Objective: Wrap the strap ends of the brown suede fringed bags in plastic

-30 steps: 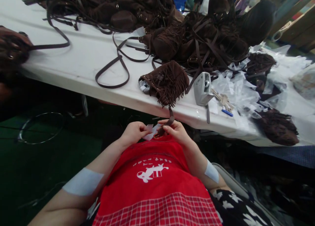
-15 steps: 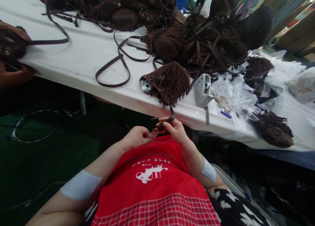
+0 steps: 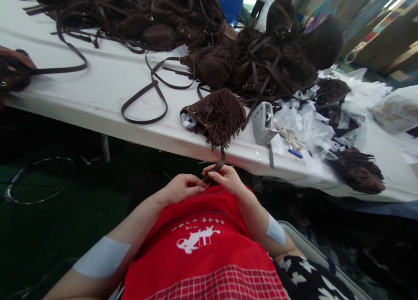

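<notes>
A brown fringed bag (image 3: 225, 115) lies at the front edge of the white table, with a crumpled pale filling at its opening. From its lower end a brown strap (image 3: 220, 163) hangs over the edge. My right hand (image 3: 227, 178) pinches this strap near its end. My left hand (image 3: 187, 187) has its fingers closed on the strap's end, just left of my right hand and above the red apron. The fingertips hide most of the strap's end.
Brown bags (image 3: 163, 19) are heaped along the back of the white table (image 3: 98, 91). A grey tape dispenser (image 3: 264, 123), a blue pen (image 3: 295, 153) and crumpled clear plastic (image 3: 302, 117) lie to the right. At the far left, another person's hand touches a bag (image 3: 15, 71).
The view has shifted a little. My hands have come closer together on the strap, and the metal clasp visible between them earlier is now hidden. The other person's lower hand has mostly left view.
</notes>
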Demonstrator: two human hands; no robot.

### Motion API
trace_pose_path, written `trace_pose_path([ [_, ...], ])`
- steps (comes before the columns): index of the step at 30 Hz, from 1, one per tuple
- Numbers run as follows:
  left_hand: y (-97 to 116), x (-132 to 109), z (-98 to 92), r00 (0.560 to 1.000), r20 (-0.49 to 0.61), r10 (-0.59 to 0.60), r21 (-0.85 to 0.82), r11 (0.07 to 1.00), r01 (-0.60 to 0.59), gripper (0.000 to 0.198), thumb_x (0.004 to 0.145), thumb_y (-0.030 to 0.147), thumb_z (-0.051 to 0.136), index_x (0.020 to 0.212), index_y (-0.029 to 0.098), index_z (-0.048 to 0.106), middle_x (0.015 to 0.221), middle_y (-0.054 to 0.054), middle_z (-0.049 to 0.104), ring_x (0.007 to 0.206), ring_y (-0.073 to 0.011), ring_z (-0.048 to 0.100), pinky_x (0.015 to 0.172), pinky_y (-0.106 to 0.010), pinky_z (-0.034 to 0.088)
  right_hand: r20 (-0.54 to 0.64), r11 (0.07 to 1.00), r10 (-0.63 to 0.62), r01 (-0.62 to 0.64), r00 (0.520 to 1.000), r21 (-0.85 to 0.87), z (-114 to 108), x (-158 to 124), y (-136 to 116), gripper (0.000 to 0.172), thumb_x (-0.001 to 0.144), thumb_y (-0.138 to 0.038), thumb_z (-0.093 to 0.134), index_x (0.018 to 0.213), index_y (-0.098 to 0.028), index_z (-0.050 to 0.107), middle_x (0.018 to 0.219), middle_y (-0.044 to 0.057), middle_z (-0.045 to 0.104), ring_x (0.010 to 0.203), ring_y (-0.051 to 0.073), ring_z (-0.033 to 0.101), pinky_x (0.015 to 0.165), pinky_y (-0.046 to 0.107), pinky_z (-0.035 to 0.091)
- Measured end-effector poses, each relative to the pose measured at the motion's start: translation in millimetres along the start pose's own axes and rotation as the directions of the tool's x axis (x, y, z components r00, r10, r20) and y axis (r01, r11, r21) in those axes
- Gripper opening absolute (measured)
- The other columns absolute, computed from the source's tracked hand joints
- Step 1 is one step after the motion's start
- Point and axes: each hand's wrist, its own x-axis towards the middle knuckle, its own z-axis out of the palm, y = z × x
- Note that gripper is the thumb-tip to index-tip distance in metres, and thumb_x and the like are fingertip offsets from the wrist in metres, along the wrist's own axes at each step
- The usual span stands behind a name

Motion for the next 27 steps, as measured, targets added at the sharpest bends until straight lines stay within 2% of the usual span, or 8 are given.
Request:
trace_pose_path([
  [3,0,-1,0.8,0.999,0.024,-0.035,-0.060,0.998,0.036,0.032,0.076,0.046,0.067,0.079,0.014,0.071,0.067,-0.003,0.065,0.061,-0.0146,0.057,0.059,-0.025,0.044,0.000,1.000,0.021,-0.021,1.000,-0.020,0,1,5,0.035,0.075,-0.045,0.072,0.094,-0.016,0.073,0.092,0.007,0.073,0.082,0.019,0.067,0.077,0.032,0.054],
  [7,0,-2,1.5,0.995,0.049,-0.084,-0.131,0.987,0.089,0.041,0.079,0.053,0.061,0.081,0.014,0.071,0.072,-0.005,0.067,0.062,-0.0161,0.060,0.059,-0.025,0.046,-0.016,0.998,0.056,-0.055,0.998,0.005,1,2,10,0.038,0.071,-0.047,0.075,0.095,-0.017,0.074,0.091,0.007,0.073,0.081,0.019,0.067,0.078,0.033,0.053],
  [12,-3,-1,2.7,0.999,-0.023,-0.045,-0.035,0.998,0.044,0.051,0.081,0.062,0.054,0.072,0.014,0.071,0.068,-0.006,0.069,0.061,-0.0165,0.061,0.059,-0.024,0.046,-0.058,0.992,0.072,-0.066,0.996,0.107,-2,3,15,0.048,0.081,-0.058,0.060,0.098,-0.015,0.074,0.087,0.007,0.073,0.080,0.018,0.066,0.078,0.032,0.052],
  [16,-8,3,7.0,0.979,-0.064,-0.193,-0.189,0.966,0.178,0.058,0.075,0.069,0.056,0.073,0.013,0.070,0.068,-0.009,0.071,0.059,-0.0193,0.064,0.055,-0.026,0.048,-0.120,0.999,0.048,-0.048,0.992,0.003,-4,2,18,0.041,0.079,-0.053,0.066,0.097,-0.018,0.075,0.090,0.006,0.073,0.072,0.015,0.062,0.066,0.026,0.050],
  [20,-13,7,11.0,0.961,-0.054,-0.270,-0.271,0.930,0.246,0.060,0.070,0.073,0.058,0.071,0.013,0.067,0.060,-0.008,0.069,0.052,-0.0190,0.063,0.050,-0.026,0.047,-0.093,0.997,0.000,-0.007,0.996,-0.076,-6,1,21,0.038,0.079,-0.051,0.066,0.095,-0.019,0.076,0.090,0.006,0.073,0.077,0.017,0.063,0.070,0.029,0.050],
  [24,-14,7,11.2,0.961,-0.040,-0.272,-0.293,0.923,0.249,0.058,0.071,0.071,0.059,0.070,0.014,0.066,0.058,-0.006,0.066,0.050,-0.0166,0.060,0.051,-0.025,0.046,-0.088,0.990,-0.048,0.036,0.995,-0.134,-9,0,23,0.036,0.080,-0.050,0.065,0.094,-0.020,0.076,0.092,0.006,0.073,0.084,0.020,0.064,0.078,0.032,0.051],
  [27,-15,3,10.1,0.986,0.036,-0.166,-0.335,0.927,0.168,0.043,0.066,0.054,0.075,0.078,0.014,0.067,0.069,-0.003,0.067,0.062,-0.0143,0.060,0.059,-0.023,0.046,-0.093,0.989,-0.043,0.029,0.995,-0.147,-12,-1,26,0.035,0.081,-0.049,0.064,0.097,-0.020,0.075,0.095,0.007,0.073,0.086,0.021,0.065,0.079,0.033,0.052],
])
